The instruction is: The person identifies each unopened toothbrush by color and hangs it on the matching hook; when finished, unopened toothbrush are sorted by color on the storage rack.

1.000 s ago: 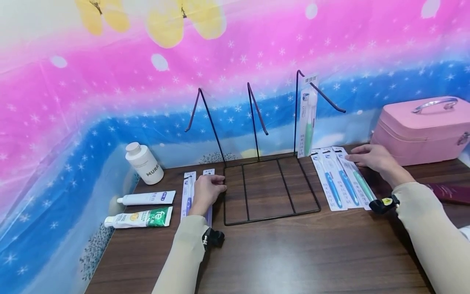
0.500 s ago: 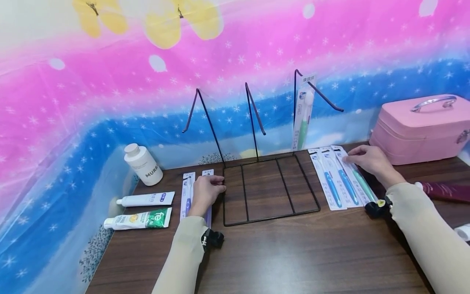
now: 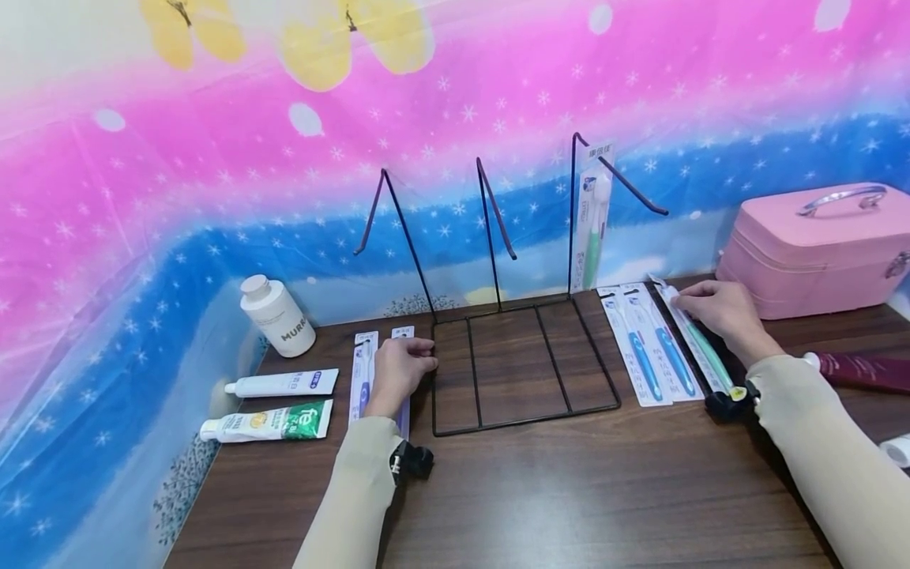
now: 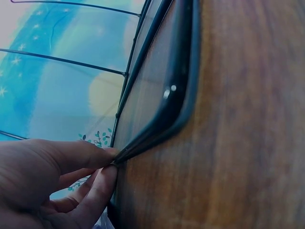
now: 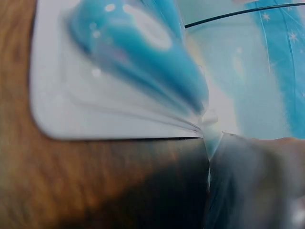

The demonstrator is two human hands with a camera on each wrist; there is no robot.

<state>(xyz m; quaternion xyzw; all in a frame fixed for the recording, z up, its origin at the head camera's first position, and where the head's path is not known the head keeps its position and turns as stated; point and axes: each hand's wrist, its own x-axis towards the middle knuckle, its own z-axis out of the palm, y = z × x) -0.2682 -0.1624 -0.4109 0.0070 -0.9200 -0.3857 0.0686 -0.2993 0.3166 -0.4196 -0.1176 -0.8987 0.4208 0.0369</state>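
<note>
In the head view my left hand (image 3: 401, 371) pinches the left side of a black wire display rack (image 3: 526, 420) between thumb and fingertips; the left wrist view shows the tips on the wire (image 4: 178, 90). My right hand (image 3: 728, 312) grips the edge of a packaged green toothbrush (image 3: 706, 352), whose card is tilted with its near side up. Left of it lie two packaged blue toothbrushes (image 3: 643, 365), and the right wrist view shows one blue handle (image 5: 138, 52) close up. Another packaged green toothbrush (image 3: 594, 245) hangs on the rack's right hook.
Packaged purple toothbrushes (image 3: 364, 391) lie partly under my left hand. Further left are two toothpaste tubes (image 3: 277, 423) and a white bottle (image 3: 277, 316). At the right stand a pink case (image 3: 803, 261), a dark red tube (image 3: 863, 370) and a white cylindrical thing (image 3: 897, 450).
My right hand has moved slightly left and taken hold of the green toothbrush pack, tilting it up off the neighbouring blue one. The hanging pack swings a little. My left hand stays on the rack.
</note>
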